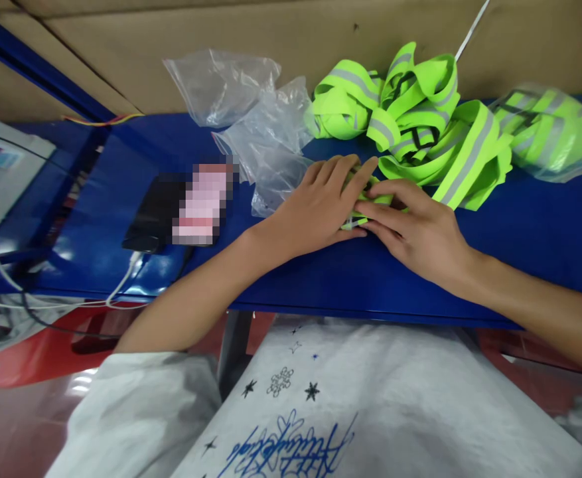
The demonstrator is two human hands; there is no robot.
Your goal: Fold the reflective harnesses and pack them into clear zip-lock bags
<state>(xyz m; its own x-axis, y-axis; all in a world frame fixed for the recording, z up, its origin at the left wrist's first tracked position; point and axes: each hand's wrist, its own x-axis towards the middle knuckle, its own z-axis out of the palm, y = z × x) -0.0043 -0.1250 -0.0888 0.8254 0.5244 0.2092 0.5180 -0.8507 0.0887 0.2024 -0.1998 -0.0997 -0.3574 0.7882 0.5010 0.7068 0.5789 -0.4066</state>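
Observation:
Both hands meet over a small folded neon-yellow reflective strap (381, 190) on the blue table. My left hand (328, 199) lies over it from the left, fingers curved across its top and thumb along its near side. My right hand (415, 229) pinches its right side between thumb and fingers. Much of this strap is hidden under the fingers. Just beyond the hands, a loose heap of neon-yellow straps (420, 126) with grey reflective stripes and black buckles is piled up. Clear plastic bags (265, 126) lie flat beyond my left hand.
A clear bag packed with straps (559, 133) sits at the far right. On the left, a phone (204, 202) with a blurred screen rests beside a black box-like device (154, 212) with a white cable (124, 282). Cardboard (291, 40) stands along the back of the blue table (320, 285).

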